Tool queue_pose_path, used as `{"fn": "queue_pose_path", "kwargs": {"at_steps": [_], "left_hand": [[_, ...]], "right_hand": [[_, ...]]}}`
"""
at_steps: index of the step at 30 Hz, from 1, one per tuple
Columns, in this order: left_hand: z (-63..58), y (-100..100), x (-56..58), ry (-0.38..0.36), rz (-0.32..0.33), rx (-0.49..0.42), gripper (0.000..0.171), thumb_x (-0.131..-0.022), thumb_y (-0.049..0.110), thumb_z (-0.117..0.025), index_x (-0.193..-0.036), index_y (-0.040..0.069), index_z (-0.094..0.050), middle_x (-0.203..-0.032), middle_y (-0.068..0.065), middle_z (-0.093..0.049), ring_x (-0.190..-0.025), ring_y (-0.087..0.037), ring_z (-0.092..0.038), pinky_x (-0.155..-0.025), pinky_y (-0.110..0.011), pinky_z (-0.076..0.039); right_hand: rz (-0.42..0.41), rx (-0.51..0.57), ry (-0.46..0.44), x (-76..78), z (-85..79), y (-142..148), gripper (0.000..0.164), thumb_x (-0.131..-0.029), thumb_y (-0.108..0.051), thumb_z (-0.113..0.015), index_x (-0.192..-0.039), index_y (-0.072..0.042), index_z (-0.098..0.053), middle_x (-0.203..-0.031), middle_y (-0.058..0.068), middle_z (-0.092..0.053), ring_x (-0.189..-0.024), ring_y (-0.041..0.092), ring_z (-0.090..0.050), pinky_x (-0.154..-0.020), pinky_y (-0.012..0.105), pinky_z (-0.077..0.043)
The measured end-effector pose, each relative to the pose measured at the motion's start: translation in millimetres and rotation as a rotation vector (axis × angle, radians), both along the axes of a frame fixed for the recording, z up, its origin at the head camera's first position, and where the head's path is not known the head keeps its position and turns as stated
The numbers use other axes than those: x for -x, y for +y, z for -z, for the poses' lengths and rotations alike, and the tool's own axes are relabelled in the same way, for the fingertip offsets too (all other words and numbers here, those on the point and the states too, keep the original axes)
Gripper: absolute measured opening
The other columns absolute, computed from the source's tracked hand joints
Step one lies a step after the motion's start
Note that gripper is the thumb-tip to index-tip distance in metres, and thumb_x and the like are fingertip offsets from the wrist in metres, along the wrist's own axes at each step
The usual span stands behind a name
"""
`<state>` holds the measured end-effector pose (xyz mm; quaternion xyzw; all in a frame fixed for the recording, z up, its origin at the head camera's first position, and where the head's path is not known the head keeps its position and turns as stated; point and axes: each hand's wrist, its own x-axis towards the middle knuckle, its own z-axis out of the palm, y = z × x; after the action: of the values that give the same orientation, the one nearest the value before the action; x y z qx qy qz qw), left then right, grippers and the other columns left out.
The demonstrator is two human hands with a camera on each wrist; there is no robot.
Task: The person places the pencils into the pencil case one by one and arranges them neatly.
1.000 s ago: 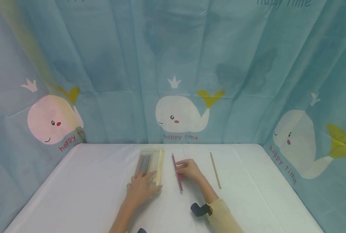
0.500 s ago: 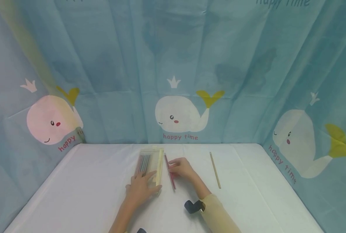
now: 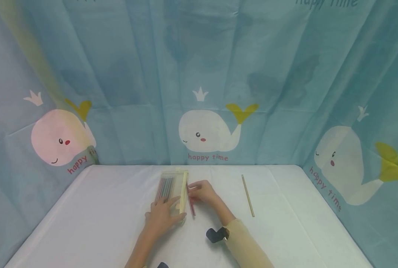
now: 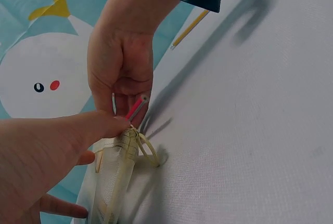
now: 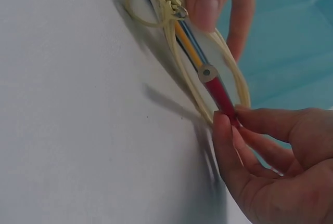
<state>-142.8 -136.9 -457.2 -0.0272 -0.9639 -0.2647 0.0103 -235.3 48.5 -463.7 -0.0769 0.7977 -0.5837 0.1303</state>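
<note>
In the head view a see-through zippered pencil case (image 3: 176, 186) with pale yellow edging lies left of the table's middle. My left hand (image 3: 162, 216) grips its near part, thumb by the right edge and fingers spread over the top. My right hand (image 3: 204, 191) pinches a red pencil (image 3: 192, 210) between thumb and fingers, along the case's right edge. In the right wrist view the case's mouth gapes, and the red pencil (image 5: 219, 94) is at this opening, its flat end towards the camera. Other pencils (image 5: 187, 42), one yellow-orange, show inside.
A gold-yellow pencil (image 3: 248, 195) lies alone on the white table (image 3: 286, 230), to the right of my right hand. A cord loop (image 5: 143, 7) hangs from the zip end. Behind the table stands a blue curtain (image 3: 138, 130) printed with whales.
My right hand has carried the red pencil leftwards to the pencil case's right edge. The left hand has stayed almost still on the case.
</note>
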Motion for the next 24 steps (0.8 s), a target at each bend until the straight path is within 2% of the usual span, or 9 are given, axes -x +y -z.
{"fn": "queue_pose_path", "kwargs": {"at_steps": [8, 14, 24], "left_hand": [[3.0, -1, 1.4, -0.011, -0.005, -0.009, 0.070, -0.086, 0.054, -0.082, -0.144, 0.020, -0.066, -0.144, -0.029, -0.054, -0.127, -0.054, -0.049, -0.088, -0.080, -0.042], [3.3, -2, 1.3, -0.001, 0.003, -0.009, 0.070, -0.085, 0.055, -0.082, -0.144, 0.020, -0.066, -0.143, -0.029, -0.055, -0.125, -0.053, -0.050, -0.086, -0.078, -0.042], [5.0, -1, 1.4, -0.013, -0.018, -0.025, 0.068, -0.086, 0.052, -0.082, -0.143, 0.020, -0.067, -0.145, -0.029, -0.054, -0.130, -0.053, -0.048, -0.089, -0.080, -0.040]], "right_hand": [[0.024, 0.074, -0.005, 3.1, 5.6, -13, 0.036, -0.091, 0.004, -0.075, -0.125, 0.013, -0.068, -0.108, 0.026, -0.077, -0.084, 0.030, -0.079, -0.073, 0.034, -0.064], [0.040, 0.070, 0.016, 4.2, 6.9, -21, 0.037, -0.091, 0.000, -0.077, -0.123, 0.015, -0.067, -0.109, 0.027, -0.077, -0.088, 0.033, -0.079, -0.075, 0.034, -0.063], [0.064, 0.082, -0.008, 7.9, 11.0, -29, 0.038, -0.091, 0.001, -0.076, -0.125, 0.015, -0.066, -0.110, 0.026, -0.076, -0.088, 0.032, -0.079, -0.075, 0.032, -0.063]]}}
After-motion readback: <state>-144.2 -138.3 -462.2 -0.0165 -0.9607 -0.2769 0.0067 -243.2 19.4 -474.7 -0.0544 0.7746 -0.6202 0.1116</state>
